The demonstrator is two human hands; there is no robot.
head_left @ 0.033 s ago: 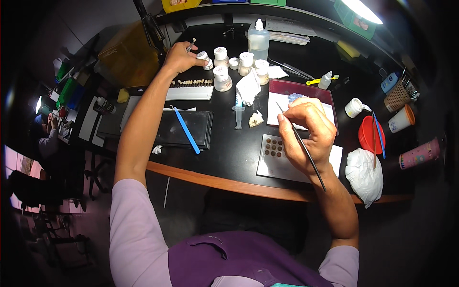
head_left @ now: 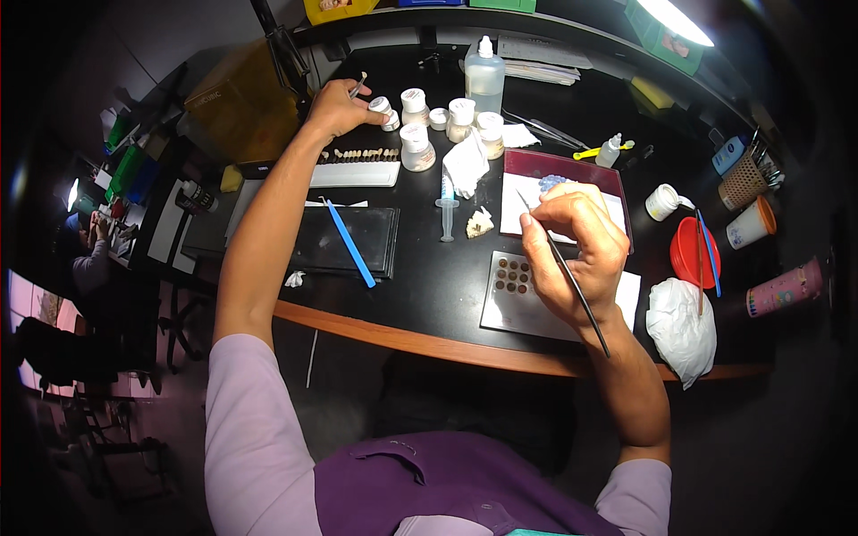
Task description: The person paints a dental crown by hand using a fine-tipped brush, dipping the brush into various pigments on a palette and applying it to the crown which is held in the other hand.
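Observation:
Far out at the back left, my left hand point(head_left: 340, 109) is closed around a slim metal instrument point(head_left: 358, 86), mostly hidden by the fingers. Its thumb side is against a small white-lidded jar point(head_left: 380, 105). Just right of that stand several white-capped jars of powder point(head_left: 416, 147). My right hand point(head_left: 579, 239) pinches a fine black-handled brush point(head_left: 576, 295) like a pen. The brush tip points up and left over a wine-red tray point(head_left: 565, 162) with a white sheet and a blue lump inside. Below the hand lies a palette with round brown wells point(head_left: 511, 275).
A tooth shade guide point(head_left: 357, 174), a black case point(head_left: 371, 234) and a blue-handled tool point(head_left: 349, 243) lie left. A syringe point(head_left: 447, 210) and crumpled tissue point(head_left: 466, 167) are mid-table. A clear bottle point(head_left: 483, 80) stands behind; a red bowl point(head_left: 688, 248) and white bag point(head_left: 681, 326) sit right.

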